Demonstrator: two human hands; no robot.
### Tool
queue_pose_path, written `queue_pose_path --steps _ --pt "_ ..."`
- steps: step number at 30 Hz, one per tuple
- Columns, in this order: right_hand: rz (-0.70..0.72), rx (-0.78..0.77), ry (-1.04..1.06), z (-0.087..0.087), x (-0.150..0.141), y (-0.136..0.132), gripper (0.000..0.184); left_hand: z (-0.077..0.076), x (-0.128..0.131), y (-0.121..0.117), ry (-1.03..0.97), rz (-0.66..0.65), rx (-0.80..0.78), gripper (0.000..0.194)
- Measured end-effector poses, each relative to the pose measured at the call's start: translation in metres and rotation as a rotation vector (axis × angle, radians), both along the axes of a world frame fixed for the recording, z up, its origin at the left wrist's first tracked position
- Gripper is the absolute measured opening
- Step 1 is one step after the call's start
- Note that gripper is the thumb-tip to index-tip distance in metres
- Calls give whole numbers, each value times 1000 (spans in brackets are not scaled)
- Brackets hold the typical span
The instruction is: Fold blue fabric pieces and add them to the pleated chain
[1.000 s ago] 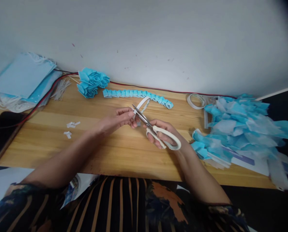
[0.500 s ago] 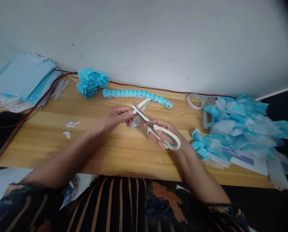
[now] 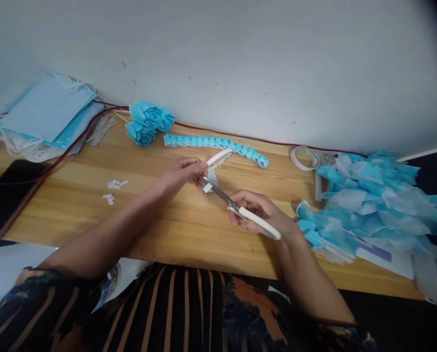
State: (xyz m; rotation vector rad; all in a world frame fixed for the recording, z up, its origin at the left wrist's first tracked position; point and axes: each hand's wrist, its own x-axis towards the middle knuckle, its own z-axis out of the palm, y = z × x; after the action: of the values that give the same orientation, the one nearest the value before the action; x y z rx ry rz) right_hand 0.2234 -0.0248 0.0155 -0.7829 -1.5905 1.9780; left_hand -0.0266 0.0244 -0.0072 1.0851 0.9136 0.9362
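My left hand [image 3: 183, 172] pinches a narrow white strip [image 3: 218, 157] above the wooden table [image 3: 155, 225], and a small bit of blue-white material [image 3: 208, 187] hangs under its fingers. My right hand [image 3: 257, 210] is closed round the white handles of a pair of scissors [image 3: 240, 208]. The steel blades point up-left and end just below the left fingertips. A long pleated blue band [image 3: 218, 144] lies beyond the hands, with a blue folded rosette [image 3: 148, 122] at its left.
Stacked light-blue sheets [image 3: 45, 115] lie at the far left, with a black phone [image 3: 12, 188] in front. Small white scraps [image 3: 113, 188] sit left of centre. A tape roll [image 3: 304, 157] and a heap of blue offcuts [image 3: 368, 195] fill the right. A red cable [image 3: 240, 137] follows the wall.
The scissors have dropped lower and turned flatter, their blades closed below the strip. The left hand has kept its pinch on the strip. The view has shifted slightly.
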Motion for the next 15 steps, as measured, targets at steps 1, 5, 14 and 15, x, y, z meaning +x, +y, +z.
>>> queue_pose_path --steps 1,5,14,15 --pt "-8 7 10 1 3 1 49 -1 0 1 -24 -3 0 35" --pt "-86 6 9 1 8 7 57 -6 -2 4 -117 -28 0 42" --pt "-67 -29 26 -13 10 12 56 -5 -1 3 -179 -91 -16 53" --pt "-57 -19 54 -14 10 11 54 -5 -1 2 -183 -95 -11 53"
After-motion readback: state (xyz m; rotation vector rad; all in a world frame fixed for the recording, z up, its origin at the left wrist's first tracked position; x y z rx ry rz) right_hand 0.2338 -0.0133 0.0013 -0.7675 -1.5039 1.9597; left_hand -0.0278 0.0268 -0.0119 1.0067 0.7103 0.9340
